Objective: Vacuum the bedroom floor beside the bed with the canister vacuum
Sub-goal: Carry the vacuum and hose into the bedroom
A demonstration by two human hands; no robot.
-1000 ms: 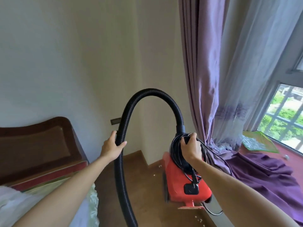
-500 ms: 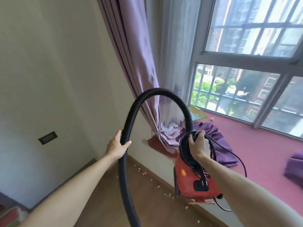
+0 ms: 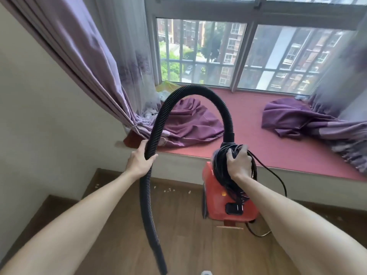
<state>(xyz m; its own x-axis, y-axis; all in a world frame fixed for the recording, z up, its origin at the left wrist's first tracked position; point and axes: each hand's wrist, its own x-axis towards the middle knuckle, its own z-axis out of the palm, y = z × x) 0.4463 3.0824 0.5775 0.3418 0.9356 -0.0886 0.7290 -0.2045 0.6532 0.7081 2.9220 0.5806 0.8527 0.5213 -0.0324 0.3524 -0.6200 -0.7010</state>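
— Okay, quick: which step, and where's the vacuum?
— Looks like carry-and-set-down. The red vacuum [image 3: 213,197] is at 5 o'clock of the view, hanging under the right hand [image 3: 239,165]. It seems lifted off the floor [image 3: 119,225], but I can't be sure.
— Fingers?
— Right fingers [image 3: 232,155] are curled over the top of the body, wrapped round the coiled cord [image 3: 222,175] as well. Left hand [image 3: 140,162] is at 8 o'clock, fingers and thumb closed round the hose [image 3: 145,205] on its left leg, just under the arch.
— How to do it well?
— Lower the body flat onto the wood, short of the window ledge [image 3: 258,120] at 3 o'clock. Don't drop it. Leave the hose arch loose, no kink. My guess is the cord needs unwinding and plugging in before any suction. One loop dangles at 4 o'clock and could snag. Then take the nozzle to the crumbs [image 3: 168,189] at 6 o'clock, along the ledge foot. The hose end runs out of frame at the bottom, so I can't tell what nozzle it has.
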